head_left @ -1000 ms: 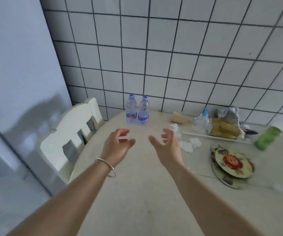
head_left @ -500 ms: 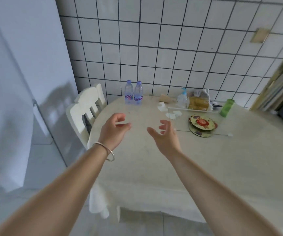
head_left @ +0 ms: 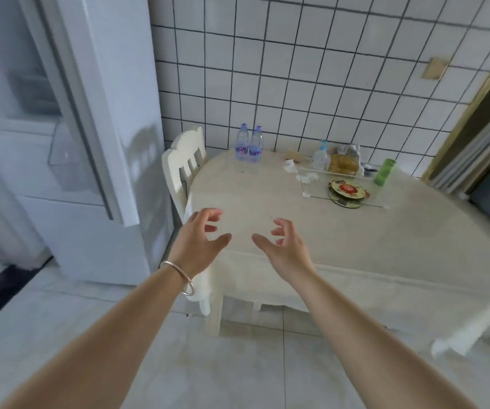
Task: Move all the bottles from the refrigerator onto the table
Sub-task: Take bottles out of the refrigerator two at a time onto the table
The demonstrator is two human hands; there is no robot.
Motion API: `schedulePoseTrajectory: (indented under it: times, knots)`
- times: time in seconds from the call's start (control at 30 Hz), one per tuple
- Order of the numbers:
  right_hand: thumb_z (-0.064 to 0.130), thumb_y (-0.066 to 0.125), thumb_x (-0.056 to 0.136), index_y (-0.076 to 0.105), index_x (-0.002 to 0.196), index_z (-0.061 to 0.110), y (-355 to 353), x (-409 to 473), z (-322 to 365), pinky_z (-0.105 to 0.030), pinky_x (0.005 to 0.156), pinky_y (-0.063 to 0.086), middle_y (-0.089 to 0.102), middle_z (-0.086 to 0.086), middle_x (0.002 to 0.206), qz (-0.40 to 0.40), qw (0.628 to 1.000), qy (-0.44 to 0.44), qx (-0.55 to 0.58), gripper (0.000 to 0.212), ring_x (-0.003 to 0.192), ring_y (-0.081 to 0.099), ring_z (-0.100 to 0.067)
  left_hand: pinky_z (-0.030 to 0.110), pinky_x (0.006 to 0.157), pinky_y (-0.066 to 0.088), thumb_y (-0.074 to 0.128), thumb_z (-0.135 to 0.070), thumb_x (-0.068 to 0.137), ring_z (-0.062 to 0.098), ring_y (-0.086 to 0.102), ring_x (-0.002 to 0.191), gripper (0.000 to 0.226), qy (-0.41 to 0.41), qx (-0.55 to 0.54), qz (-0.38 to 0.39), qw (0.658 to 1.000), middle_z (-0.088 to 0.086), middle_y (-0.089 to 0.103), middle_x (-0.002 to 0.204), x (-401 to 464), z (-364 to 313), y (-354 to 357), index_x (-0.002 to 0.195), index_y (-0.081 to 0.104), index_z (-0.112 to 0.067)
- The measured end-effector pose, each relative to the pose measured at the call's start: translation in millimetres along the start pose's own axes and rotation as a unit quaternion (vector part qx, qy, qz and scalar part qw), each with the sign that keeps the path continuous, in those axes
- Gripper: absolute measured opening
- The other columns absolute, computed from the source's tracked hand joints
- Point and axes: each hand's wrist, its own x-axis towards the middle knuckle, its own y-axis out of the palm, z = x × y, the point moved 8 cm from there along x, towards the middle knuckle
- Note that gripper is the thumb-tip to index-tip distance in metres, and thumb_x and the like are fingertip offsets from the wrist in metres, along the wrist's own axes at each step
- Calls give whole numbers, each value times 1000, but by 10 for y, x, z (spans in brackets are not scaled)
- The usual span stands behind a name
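Place: a home kitchen with an eating corner.
Walls: white square tiles with dark grout, beyond both hands.
Appliance: a white refrigerator with its door swung open, to the left of the left hand.
Furniture: a rounded table under a pale cloth, ahead of and to the right of the right hand; a white wooden chair tucked in just beyond the left hand.
Tabletop, far from the hands: two water bottles against the wall, a patterned plate, a green cup, wrapped food.
Floor: pale tiles beneath the forearms.
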Motion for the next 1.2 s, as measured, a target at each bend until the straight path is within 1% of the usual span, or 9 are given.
schedulePoseTrajectory:
  times: [0.17, 0.33, 0.43, 0.6, 0.73, 0.8, 0.97, 1.1, 1.2]
  knots:
    - [48, 64, 81, 38, 134, 23, 533, -471, 369, -39, 101, 41, 52, 2, 127, 67, 997, -40, -21, 64, 117, 51, -19, 23, 82, 44, 73, -16, 77, 13, 58, 93, 44, -50, -25, -83, 995, -3, 56, 111, -573, 139, -733, 118, 56, -16]
    - [45, 61, 84, 36, 137, 23, 1208, -898, 883, -37, 101, 41, 49, 2, 130, 143, 986, -82, -12, 62, 119, 50, -18, 32, 89, 49, 72, -16, 79, 17, 60, 97, 39, -64, -6, -134, 989, 0, 56, 111, -1023, 416, -1594, 111, 53, -24]
    - [48, 60, 84, 34, 138, 24, 1711, -1051, 1240, -35, 99, 41, 49, 2, 132, 177, 978, -108, -25, 65, 120, 50, -18, 36, 89, 50, 72, -20, 79, 18, 61, 99, 43, -67, 36, -152, 985, -1, 57, 113, -1175, 649, -2111, 119, 53, -20]
    - [54, 59, 82, 34, 137, 26, 2642, -1168, 1945, -39, 100, 43, 48, 5, 131, 206, 969, -131, -23, 67, 117, 51, -18, 30, 86, 48, 70, -22, 81, 17, 60, 99, 46, -65, 43, -173, 982, 0, 58, 113, -1161, 1104, -3030, 123, 51, -18]
    - [55, 59, 82, 33, 139, 26, 3318, -1113, 2576, -41, 102, 42, 47, 3, 135, 188, 971, -148, -14, 69, 120, 49, -17, 39, 91, 50, 71, -19, 80, 19, 60, 97, 45, -48, 31, -180, 982, 0, 58, 109, -908, 1402, -3785, 121, 52, -17]
    - [53, 57, 83, 33, 138, 27, 3630, -1051, 2843, -40, 102, 42, 47, 3, 135, 188, 971, -150, -15, 66, 121, 49, -17, 34, 89, 49, 70, -19, 81, 16, 60, 96, 43, -52, 25, -185, 981, -1, 59, 110, -763, 1543, -4131, 120, 53, -19]
    - [48, 55, 86, 35, 136, 27, 4195, -768, 3347, -42, 100, 44, 50, 3, 132, 167, 975, -144, 5, 58, 118, 51, -17, 16, 72, 42, 66, -19, 84, 8, 59, 92, 39, -58, -6, -193, 979, -2, 58, 114, -312, 1835, -4818, 121, 52, -22]
    - [42, 55, 87, 38, 135, 23, 4478, -321, 3599, -31, 85, 44, 53, 1, 126, 137, 983, -116, 50, 54, 108, 54, -17, 16, 68, 43, 65, -21, 85, -1, 57, 88, 38, -54, -23, -184, 981, -4, 58, 113, 102, 2134, -5107, 121, 51, -23]
    - [42, 54, 88, 38, 135, 22, 4726, 115, 3797, -30, 83, 40, 53, 1, 126, 130, 983, -115, 59, 53, 110, 53, -17, 17, 64, 44, 65, -21, 85, 4, 59, 89, 38, -57, -35, -182, 981, -4, 58, 112, 520, 2420, -5255, 120, 51, -24]
